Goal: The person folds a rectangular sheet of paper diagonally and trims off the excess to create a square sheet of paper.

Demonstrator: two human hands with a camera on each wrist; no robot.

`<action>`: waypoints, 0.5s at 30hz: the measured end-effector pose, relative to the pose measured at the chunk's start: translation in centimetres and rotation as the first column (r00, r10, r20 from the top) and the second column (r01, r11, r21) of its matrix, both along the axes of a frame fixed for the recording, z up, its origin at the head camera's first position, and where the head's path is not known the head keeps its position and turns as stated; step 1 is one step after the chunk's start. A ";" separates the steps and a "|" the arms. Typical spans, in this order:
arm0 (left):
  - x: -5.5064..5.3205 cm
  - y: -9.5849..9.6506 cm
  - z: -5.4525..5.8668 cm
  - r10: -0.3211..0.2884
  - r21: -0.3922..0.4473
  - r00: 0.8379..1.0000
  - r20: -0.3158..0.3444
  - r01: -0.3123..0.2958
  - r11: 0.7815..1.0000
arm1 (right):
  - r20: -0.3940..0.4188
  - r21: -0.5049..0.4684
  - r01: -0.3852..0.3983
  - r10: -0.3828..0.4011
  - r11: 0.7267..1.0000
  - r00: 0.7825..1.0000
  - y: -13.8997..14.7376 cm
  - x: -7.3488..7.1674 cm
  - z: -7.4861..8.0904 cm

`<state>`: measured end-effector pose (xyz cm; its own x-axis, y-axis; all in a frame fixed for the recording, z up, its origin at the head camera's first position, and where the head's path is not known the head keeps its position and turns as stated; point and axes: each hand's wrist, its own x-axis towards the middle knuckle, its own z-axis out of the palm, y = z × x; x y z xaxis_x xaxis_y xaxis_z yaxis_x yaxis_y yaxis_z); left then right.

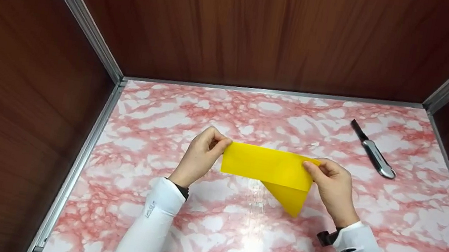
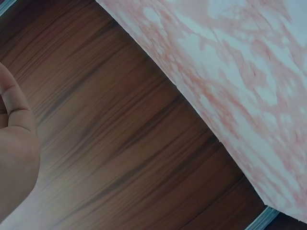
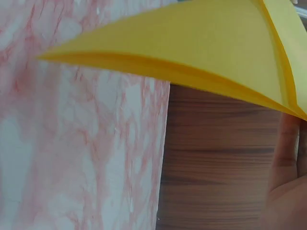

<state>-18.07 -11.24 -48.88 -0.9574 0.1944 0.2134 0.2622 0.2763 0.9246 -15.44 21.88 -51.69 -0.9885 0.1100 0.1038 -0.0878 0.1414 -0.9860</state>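
A folded sheet of yellow paper [image 1: 263, 164] is held up between both hands, its long top edge nearly level. My left hand [image 1: 201, 154] pinches the upper left corner between thumb and fingers. At the upper right corner, the right hand [image 1: 334, 186] pinches the paper with the thumb in front. A triangular flap hangs below the band toward the right, its tip pointing down. In the right wrist view the yellow paper [image 3: 192, 43] shows layered edges beside the fingers. Only part of the left hand [image 2: 17, 143] appears at the left wrist view's edge, without the paper.
A utility knife [image 1: 375, 154] with a grey and black handle lies on the pink-and-white marbled table [image 1: 150, 141], right and behind the right hand. Brown wood-grain panels [image 1: 267, 29] with metal edging stand around the back and sides.
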 end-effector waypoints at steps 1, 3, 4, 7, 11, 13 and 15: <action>0.0 0.1 -0.1 0.007 0.013 1.000 0.008 -0.007 1.000 | 0.016 -0.009 0.003 -0.003 1.000 1.000 0.0 0.0 -0.1; -0.1 0.3 -0.2 0.023 0.037 0.999 0.026 -0.024 0.999 | 0.048 -0.027 0.010 -0.008 1.000 0.999 0.1 -0.1 -0.3; -0.1 0.4 -0.3 0.032 0.048 0.999 0.037 -0.034 0.998 | 0.064 -0.034 0.011 -0.008 0.999 0.998 0.1 -0.2 -0.4; -0.3 0.6 -0.6 0.063 0.086 0.995 0.076 -0.069 0.994 | 0.107 -0.051 0.017 -0.011 0.999 0.994 0.1 -0.4 -0.7; -0.6 0.9 -1.3 0.107 0.119 0.987 0.123 -0.122 0.985 | 0.158 -0.057 0.006 0.003 0.998 0.987 0.1 -0.5 -1.1; -0.7 0.9 -1.8 0.124 0.111 0.982 0.145 -0.141 0.984 | 0.183 -0.053 -0.011 0.021 0.999 0.983 0.1 -0.6 -1.3; -0.8 0.9 -2.3 0.132 0.086 0.977 0.168 -0.148 0.985 | 0.209 -0.053 -0.027 0.037 0.998 0.977 0.1 -0.7 -1.7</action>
<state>-18.84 -10.33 -51.22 -0.9969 0.0423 0.0658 0.0732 0.2065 0.9757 -16.14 22.02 -53.36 -0.9908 0.0776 -0.1109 0.1179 0.0924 -0.9887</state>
